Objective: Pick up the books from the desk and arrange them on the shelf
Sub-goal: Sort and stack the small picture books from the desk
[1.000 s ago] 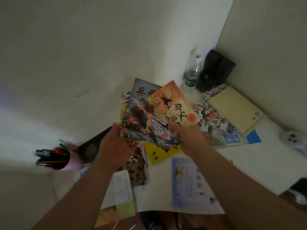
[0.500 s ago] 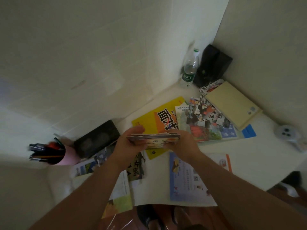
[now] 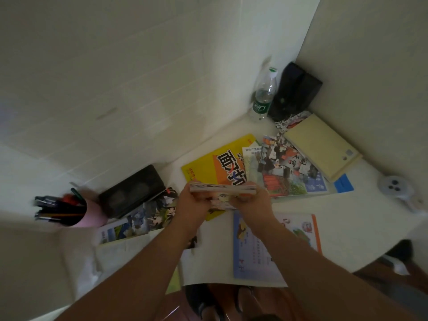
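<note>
A: So where's your camera sitting?

B: Just one, on your head, wide-angle. It's looking forward and steeply down at the desk (image 3: 361, 218), close in, so both your forearms run up from the bottom edge.

A: How far does it reach?

B: Right to the corner where the two walls meet, edges bent. No second view to overlap.

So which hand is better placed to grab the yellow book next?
Left, probably. The yellow book lies just beyond the left hand; the right hand could keep gripping the small stack.
</note>
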Demonstrator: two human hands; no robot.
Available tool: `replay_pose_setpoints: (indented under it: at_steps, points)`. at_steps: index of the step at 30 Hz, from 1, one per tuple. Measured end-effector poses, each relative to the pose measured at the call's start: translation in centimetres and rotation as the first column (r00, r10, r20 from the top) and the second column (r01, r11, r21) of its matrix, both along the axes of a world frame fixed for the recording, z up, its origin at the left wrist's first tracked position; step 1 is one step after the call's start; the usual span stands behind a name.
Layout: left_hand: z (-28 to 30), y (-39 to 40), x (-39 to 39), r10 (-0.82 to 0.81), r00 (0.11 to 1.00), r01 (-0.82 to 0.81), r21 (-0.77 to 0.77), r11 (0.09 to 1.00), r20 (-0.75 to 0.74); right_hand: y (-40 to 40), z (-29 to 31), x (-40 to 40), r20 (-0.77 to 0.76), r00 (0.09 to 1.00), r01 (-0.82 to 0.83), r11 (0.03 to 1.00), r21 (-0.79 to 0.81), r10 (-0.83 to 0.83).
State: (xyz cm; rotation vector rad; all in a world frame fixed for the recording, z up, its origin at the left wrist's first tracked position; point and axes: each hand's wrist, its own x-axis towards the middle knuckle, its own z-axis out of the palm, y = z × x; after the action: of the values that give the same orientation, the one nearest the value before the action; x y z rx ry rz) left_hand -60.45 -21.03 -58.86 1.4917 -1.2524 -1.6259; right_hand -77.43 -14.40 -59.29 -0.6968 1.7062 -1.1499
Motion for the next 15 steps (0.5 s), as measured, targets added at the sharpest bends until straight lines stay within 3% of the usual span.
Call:
replay_pose_setpoints:
  at_steps: [3, 6, 7, 9, 11, 13, 15]
  points:
    - [-0.2, -1.2, 0.6, 0.041, 0.998, -0.038, -0.058, 0.998, 0.052, -0.4, -0.2, 0.3, -0.031, 1.000, -0.007, 1.000, -0.022, 0.006]
    - [-0.2, -0.2, 1.5, -0.065, 0.995, 0.071, 0.093, 0.993, -0.071, -0.1, 0.2, 0.8, -0.057, 0.996, -0.074, 0.997, 0.015, 0.074]
    - [-0.9, 0.2, 1.7, -0.090, 0.995, 0.094, 0.127, 0.987, -0.039, -0.2, 0.1, 0.9, -0.086, 0.992, -0.094, 0.995, 0.031, 0.096]
    - [-1.9, 0.3, 2.2, -0.072, 0.996, 0.068, 0.089, 0.994, 0.047, -0.8, -0.1, 1.0, -0.149, 0.978, -0.137, 0.988, 0.066, 0.146]
    - [-1.3, -0.1, 2.2, 0.019, 1.000, -0.021, 0.081, 0.996, 0.022, -1.7, 0.4, 0.9, -0.197, 0.967, -0.145, 0.985, 0.091, 0.161]
    - [0.8, -0.4, 2.2, -0.013, 0.999, 0.012, 0.025, 1.000, 0.035, -2.3, 1.9, 0.4, -0.141, 0.984, -0.104, 0.992, 0.073, 0.114]
    - [3.2, -0.4, 2.6, -0.051, 0.998, 0.053, 0.117, 0.992, -0.023, -2.4, 3.4, -0.1, -0.034, 0.997, -0.072, 0.996, 0.048, 0.074]
